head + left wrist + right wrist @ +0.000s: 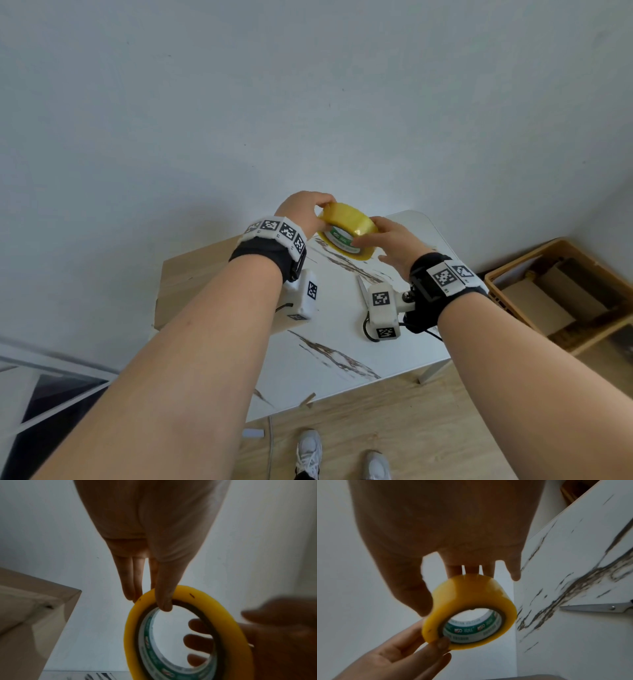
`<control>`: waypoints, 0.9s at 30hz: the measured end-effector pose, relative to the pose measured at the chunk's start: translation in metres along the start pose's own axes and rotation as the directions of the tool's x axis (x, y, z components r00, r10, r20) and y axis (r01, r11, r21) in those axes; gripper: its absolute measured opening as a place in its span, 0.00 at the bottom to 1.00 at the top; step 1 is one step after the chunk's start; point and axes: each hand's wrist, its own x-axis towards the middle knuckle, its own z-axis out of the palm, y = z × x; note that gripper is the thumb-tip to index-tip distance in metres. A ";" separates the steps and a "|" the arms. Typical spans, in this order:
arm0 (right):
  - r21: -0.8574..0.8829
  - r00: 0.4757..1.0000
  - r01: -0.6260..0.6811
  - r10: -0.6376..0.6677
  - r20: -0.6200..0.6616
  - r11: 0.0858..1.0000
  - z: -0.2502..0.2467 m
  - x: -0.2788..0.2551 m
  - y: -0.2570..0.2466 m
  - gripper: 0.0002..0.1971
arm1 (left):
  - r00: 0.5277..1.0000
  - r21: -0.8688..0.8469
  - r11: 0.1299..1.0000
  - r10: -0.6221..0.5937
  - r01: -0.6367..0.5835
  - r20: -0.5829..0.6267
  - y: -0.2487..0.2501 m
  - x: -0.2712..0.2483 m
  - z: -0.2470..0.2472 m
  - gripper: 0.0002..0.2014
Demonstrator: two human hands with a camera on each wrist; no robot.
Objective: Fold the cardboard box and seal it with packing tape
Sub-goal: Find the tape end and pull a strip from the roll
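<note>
The cardboard box (191, 284) sits on the left end of the bench (342, 329), mostly hidden behind the left forearm in the head view, so whether its flaps are folded shut I can't tell. The left wrist view catches just one corner of it (34, 609), low and to the left of the fingers.

Moving right, the left hand (303, 210) is up in the air above the bench, pinching the near-left rim of the yellow packing tape roll (347, 231): thumb hooked over the edge into the core (163, 601), other fingers straight down behind the outer face. The roll is held between both hands, tilted, clear of the bench top (green and white printed core, you can see right through the hole).

The right hand (390, 243) takes the roll's other side, fingers behind the roll and thumb on the near side (412, 588), so it's curled around the roll too. From the right wrist view the left hand's fingertips (442, 644) press the lower rim.

Below the right wrist, a pair of scissors (594, 607) lies flat on the marbled bench, blades closed, well apart from the tape. Further right, on the wood floor, there's a wooden crate (561, 294) with some flat cardboard in it.
</note>
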 end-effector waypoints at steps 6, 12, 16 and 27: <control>0.070 0.973 -0.211 0.216 -0.079 0.975 0.006 0.007 -0.014 0.25 | 0.995 0.228 0.969 0.100 -0.094 -0.017 0.017 -0.005 0.004 0.19; 0.140 0.966 -0.235 0.247 -0.076 0.962 0.008 0.003 -0.017 0.15 | 0.987 0.250 0.956 0.160 -0.156 0.002 0.029 -0.010 0.009 0.16; 0.055 0.974 -0.218 0.220 -0.044 0.974 0.009 0.001 -0.021 0.04 | 0.986 0.234 0.959 0.166 -0.160 -0.002 0.028 -0.008 0.006 0.19; 0.151 0.958 -0.260 0.275 -0.087 0.954 0.015 -0.002 -0.020 0.14 | 0.988 0.236 0.960 0.154 -0.152 0.011 0.028 -0.005 0.004 0.24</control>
